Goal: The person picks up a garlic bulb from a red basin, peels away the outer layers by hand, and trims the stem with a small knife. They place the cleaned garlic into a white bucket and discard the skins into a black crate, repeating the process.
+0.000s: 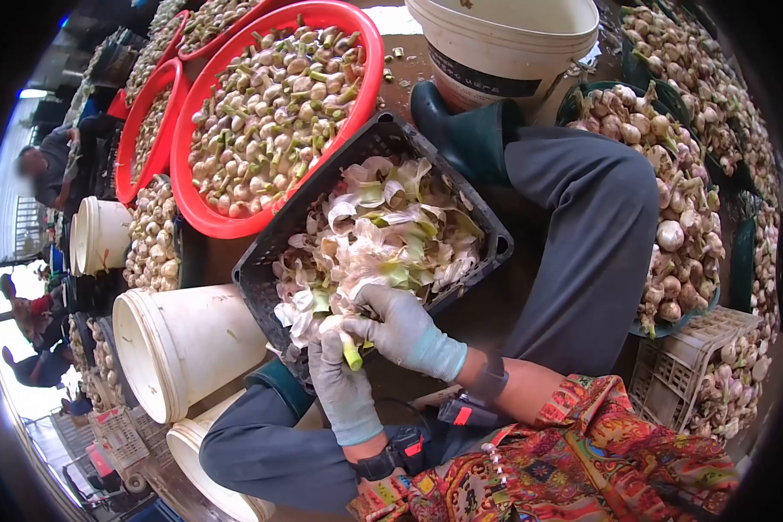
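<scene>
A garlic bulb (335,327) with a short green stem is between my two gloved hands, over the near edge of a black crate (489,246). My left hand (335,387) has its fingers wrapped round the bulb from below. From the right, my right hand (400,329) pinches at the bulb's upper side, its fingertips against pale skin. Loose white and green peelings (383,235) fill the crate just beyond both hands.
A red tub (372,61) of trimmed garlic stands beyond the crate. White buckets (196,344) lie at the left; another bucket (505,43) stands at the top. Garlic heaps (679,209) line the right. A person (56,165) sits at the far left.
</scene>
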`<state>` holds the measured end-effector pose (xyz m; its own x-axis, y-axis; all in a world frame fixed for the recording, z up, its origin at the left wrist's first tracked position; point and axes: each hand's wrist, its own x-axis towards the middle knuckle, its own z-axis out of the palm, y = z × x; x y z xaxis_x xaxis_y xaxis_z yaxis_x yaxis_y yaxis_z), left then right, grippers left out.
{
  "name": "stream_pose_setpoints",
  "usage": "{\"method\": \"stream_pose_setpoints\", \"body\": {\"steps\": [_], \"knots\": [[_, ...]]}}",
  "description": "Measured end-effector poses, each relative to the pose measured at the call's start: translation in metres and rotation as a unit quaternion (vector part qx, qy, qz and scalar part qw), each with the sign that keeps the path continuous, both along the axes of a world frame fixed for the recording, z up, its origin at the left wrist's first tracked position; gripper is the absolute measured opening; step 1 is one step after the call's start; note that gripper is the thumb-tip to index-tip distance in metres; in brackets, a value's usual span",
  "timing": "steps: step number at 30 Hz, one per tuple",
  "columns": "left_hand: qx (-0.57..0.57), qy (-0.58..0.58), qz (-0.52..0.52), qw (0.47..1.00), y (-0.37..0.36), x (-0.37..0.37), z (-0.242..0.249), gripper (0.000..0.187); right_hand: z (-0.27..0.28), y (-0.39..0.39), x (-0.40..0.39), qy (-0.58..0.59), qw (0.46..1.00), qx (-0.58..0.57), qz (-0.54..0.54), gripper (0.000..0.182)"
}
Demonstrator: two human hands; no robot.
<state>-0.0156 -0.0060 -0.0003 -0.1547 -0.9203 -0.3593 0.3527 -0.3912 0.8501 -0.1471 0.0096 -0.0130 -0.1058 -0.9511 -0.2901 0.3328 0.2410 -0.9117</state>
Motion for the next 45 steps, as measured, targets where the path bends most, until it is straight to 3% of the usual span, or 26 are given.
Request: {"method": "stream_pose_setpoints", "body": {"steps": [1,2,3,6,9,14,16,18,20,21,24,28,30,33,34,36,37,38,40,41,45], "knots": [[0.022,0.033,0.005,0.999,0.000,0.003,-0.003,0.027,0.001,0.000,-0.001,0.169,0.983,-0.064,-0.024,0.026],[0.021,0.033,0.009,0.999,-0.001,0.005,-0.005,0.027,0.001,-0.001,-0.002,0.330,0.934,-0.127,-0.048,0.021],[0.029,0.036,0.008,0.999,-0.001,0.006,-0.007,0.027,0.001,-0.002,-0.003,0.279,0.952,-0.110,-0.063,0.017],[0.071,0.031,0.025,0.997,0.006,0.009,-0.015,0.032,-0.010,-0.009,-0.009,0.322,0.931,-0.119,-0.122,0.020],[0.086,0.206,-0.079,0.972,0.004,0.015,-0.012,0.046,-0.028,-0.020,-0.024,0.350,0.924,-0.051,-0.145,0.021],[0.070,0.331,-0.013,0.941,0.000,0.008,-0.007,0.052,-0.035,-0.031,-0.035,0.464,0.879,0.040,-0.105,0.027],[0.048,0.243,0.087,0.965,-0.004,0.007,-0.004,0.051,-0.017,-0.023,-0.034,0.468,0.878,0.021,-0.102,0.031],[0.072,0.259,0.085,0.960,-0.007,0.005,-0.001,0.043,-0.008,-0.016,-0.026,0.247,0.968,-0.037,-0.023,0.033],[0.020,0.148,0.080,0.986,-0.003,0.003,-0.005,0.040,0.012,-0.010,-0.016,0.200,0.977,-0.055,0.046,0.039],[-0.004,0.089,0.076,0.993,-0.002,0.001,-0.007,0.039,0.012,-0.009,-0.010,0.240,0.969,-0.027,0.058,0.035],[-0.063,0.037,0.059,0.996,-0.002,-0.005,-0.014,0.040,0.003,-0.010,-0.002,0.187,0.981,0.026,0.045,0.029],[-0.015,0.046,0.030,0.998,0.001,-0.016,-0.012,0.036,-0.007,-0.014,-0.007,0.205,0.978,0.036,-0.021,0.028],[-0.039,0.037,0.005,0.999,-0.004,-0.011,-0.020,0.037,-0.020,-0.018,-0.011,0.161,0.986,0.016,-0.044,0.028],[0.055,0.045,0.041,0.997,-0.004,-0.012,-0.012,0.040,-0.027,-0.019,-0.017,-0.006,0.996,-0.021,-0.092,0.026],[0.057,0.045,0.042,0.996,-0.004,-0.011,-0.009,0.040,-0.025,-0.018,-0.020,-0.006,0.996,-0.019,-0.091,0.026],[0.043,0.023,0.059,0.997,-0.005,-0.009,-0.004,0.044,-0.014,-0.012,-0.028,0.011,0.999,0.011,0.051,0.025],[0.014,0.044,0.036,0.998,-0.007,-0.005,-0.010,0.046,-0.006,-0.012,-0.029,0.089,0.994,-0.029,0.051,0.025],[0.017,0.043,0.036,0.998,-0.008,-0.003,-0.014,0.046,-0.007,-0.012,-0.025,0.088,0.994,-0.026,0.051,0.025],[-0.048,-0.019,0.015,0.999,-0.009,-0.005,-0.018,0.041,-0.008,-0.012,-0.015,0.238,0.970,-0.049,0.001,0.029],[-0.040,-0.023,0.041,0.998,-0.008,-0.008,-0.019,0.042,-0.008,-0.013,-0.014,0.244,0.969,-0.015,0.037,0.031],[-0.010,0.005,0.044,0.999,-0.006,0.004,-0.032,0.050,-0.014,-0.017,0.000,0.253,0.967,-0.025,0.013,0.025]]}}
